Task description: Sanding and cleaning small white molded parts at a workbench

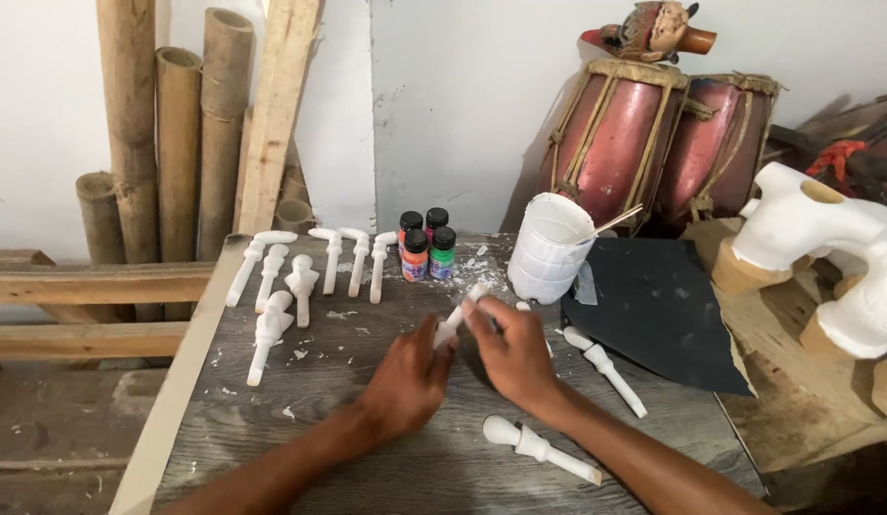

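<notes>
At the centre of the frame, both hands meet on one white carved peg point(460, 315). The left hand point(405, 377) pinches its lower end, and the right hand point(513, 355) closes on its upper end. The peg's long axis runs diagonally, lower left to upper right, with its tip aimed toward the white plastic cup point(548, 250). It sits just above the grey wooden table point(386, 458), below the small paint bottles point(426, 245).
</notes>
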